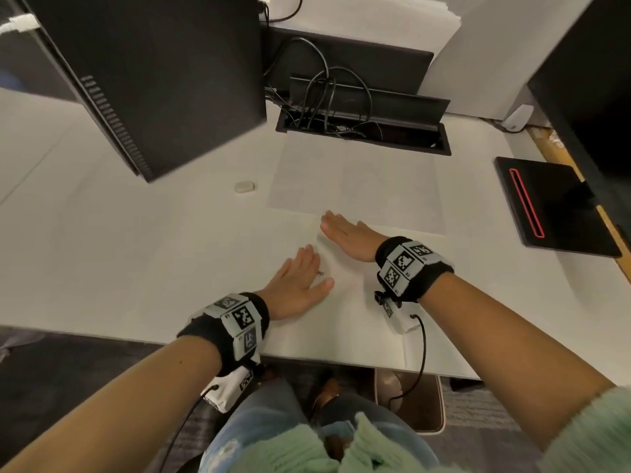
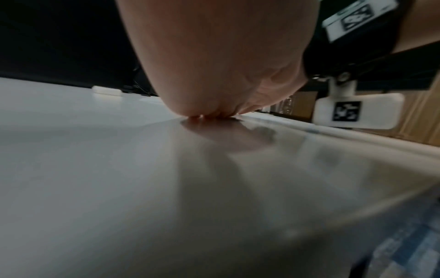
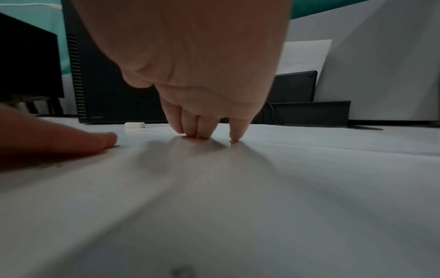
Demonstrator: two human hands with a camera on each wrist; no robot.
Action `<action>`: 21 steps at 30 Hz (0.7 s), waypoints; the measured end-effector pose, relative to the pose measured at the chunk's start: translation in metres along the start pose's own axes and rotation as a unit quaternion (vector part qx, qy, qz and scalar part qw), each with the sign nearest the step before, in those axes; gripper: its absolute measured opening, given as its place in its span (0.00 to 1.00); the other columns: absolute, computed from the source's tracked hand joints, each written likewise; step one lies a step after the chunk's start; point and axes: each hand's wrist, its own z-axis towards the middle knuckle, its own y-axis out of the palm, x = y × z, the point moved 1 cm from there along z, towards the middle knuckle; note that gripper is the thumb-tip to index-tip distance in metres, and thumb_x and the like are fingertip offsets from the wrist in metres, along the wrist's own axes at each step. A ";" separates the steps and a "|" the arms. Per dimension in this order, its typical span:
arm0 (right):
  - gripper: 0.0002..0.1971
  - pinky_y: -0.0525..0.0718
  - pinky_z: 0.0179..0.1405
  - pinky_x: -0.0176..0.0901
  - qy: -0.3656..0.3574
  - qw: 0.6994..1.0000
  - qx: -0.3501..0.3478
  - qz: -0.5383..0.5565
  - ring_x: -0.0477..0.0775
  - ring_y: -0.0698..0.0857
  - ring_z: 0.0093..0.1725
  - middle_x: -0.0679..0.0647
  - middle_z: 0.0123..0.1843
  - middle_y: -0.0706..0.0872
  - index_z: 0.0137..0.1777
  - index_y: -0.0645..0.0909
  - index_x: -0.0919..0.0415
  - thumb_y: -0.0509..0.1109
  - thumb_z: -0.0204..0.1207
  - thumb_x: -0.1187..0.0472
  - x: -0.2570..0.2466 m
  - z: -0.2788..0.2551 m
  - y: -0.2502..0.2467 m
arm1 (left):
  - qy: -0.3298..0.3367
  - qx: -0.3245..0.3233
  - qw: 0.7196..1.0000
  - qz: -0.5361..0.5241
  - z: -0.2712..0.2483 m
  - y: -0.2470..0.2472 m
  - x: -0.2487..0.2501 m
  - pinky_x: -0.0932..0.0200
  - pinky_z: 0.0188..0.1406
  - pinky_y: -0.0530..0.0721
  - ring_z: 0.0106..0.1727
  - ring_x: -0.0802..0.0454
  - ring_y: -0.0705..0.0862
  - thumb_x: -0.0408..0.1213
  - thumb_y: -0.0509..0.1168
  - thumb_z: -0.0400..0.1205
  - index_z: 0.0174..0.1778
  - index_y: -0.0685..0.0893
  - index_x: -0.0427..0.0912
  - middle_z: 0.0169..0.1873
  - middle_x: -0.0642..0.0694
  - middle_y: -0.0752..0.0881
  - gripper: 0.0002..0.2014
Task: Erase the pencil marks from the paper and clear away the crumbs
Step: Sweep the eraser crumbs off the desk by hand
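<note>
Paper (image 1: 358, 186) under my flat hands
Left hand (image 1: 300, 278) and right hand (image 1: 348, 235) lie open, holding nothing; eraser (image 1: 245, 186) lies apart

An office workstation, seen from a standing or seated person's head camera: a pale desk (image 1: 102, 254) carries a black computer tower (image 1: 153, 73) with a vented edge at left, and a recessed cable tray (image 1: 365, 134) with its hinged lid raised and black power cords (image 1: 327, 87) looping out of it. Grey partition panels (image 1: 495, 52) close off the back of the desk, with white sheets of paper (image 1: 392, 18) propped against them. A black pad with a red-outlined slot (image 1: 553, 206) lies at the right, beside a second dark monitor or case. Grey carpet tiles (image 1: 478, 425) cover the floor below the desk edge.
</note>
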 end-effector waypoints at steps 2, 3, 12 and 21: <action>0.28 0.38 0.81 0.48 -0.011 0.999 0.009 0.031 0.46 0.43 0.83 0.49 0.85 0.42 0.83 0.42 0.56 0.35 0.86 0.47 0.002 -0.002 -0.001 | 0.037 -0.022 0.997 -0.070 -0.009 0.005 0.006 0.64 0.75 0.34 0.81 0.57 0.33 0.53 0.41 0.87 0.82 0.36 0.41 0.81 0.48 0.33 0.32; 0.27 0.38 0.80 0.46 -0.017 0.998 0.021 0.052 0.45 0.43 0.83 0.48 0.85 0.43 0.83 0.43 0.55 0.36 0.86 0.46 0.005 -0.005 -0.001 | 0.049 -0.011 0.991 -0.120 -0.015 0.004 0.006 0.66 0.74 0.36 0.81 0.60 0.35 0.52 0.42 0.87 0.82 0.38 0.44 0.81 0.51 0.34 0.31; 0.29 0.42 0.76 0.34 0.005 0.987 0.045 0.156 0.42 0.48 0.83 0.46 0.85 0.49 0.83 0.49 0.50 0.37 0.83 0.42 0.045 -0.045 0.019 | -0.026 0.053 0.996 -0.063 -0.023 0.001 -0.019 0.62 0.76 0.32 0.81 0.53 0.32 0.49 0.41 0.88 0.82 0.37 0.39 0.81 0.45 0.32 0.31; 0.28 0.38 0.75 0.32 -0.040 0.992 -0.028 0.112 0.42 0.40 0.82 0.46 0.84 0.40 0.83 0.40 0.53 0.36 0.85 0.47 0.002 -0.029 0.040 | -0.043 0.226 0.961 -0.155 -0.026 -0.027 -0.044 0.57 0.79 0.39 0.83 0.53 0.38 0.50 0.44 0.88 0.83 0.46 0.41 0.83 0.47 0.40 0.30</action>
